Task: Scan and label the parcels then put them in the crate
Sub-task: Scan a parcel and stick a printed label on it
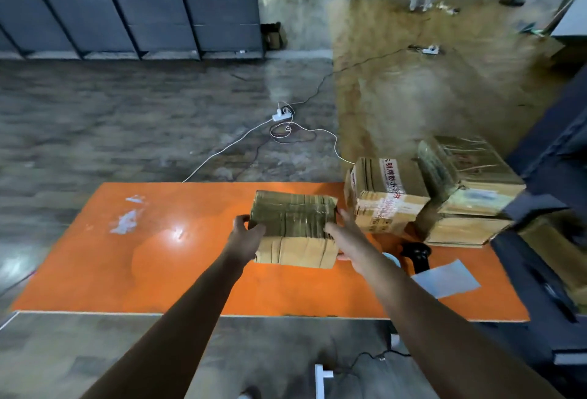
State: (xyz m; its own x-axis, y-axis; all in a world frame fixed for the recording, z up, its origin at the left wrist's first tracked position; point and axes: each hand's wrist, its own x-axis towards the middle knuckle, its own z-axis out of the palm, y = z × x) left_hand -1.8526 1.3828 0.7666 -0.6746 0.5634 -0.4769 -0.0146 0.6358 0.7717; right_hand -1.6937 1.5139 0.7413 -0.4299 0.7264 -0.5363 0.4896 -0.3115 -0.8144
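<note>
I see the orange table (158,255) carrying the taped cardboard parcel (295,227) toward its far edge, just left of the stacked boxes (444,195). The left hand (246,233) and right hand (344,233) clasp its opposite sides.

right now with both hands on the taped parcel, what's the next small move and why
Probably keep the left hand on the taped parcel and free the right hand toward the black scanner. Both hands hold the parcel over the orange table, no label shows on its top, and the scanner lies just right of the right forearm, beside a pale sheet.
</note>
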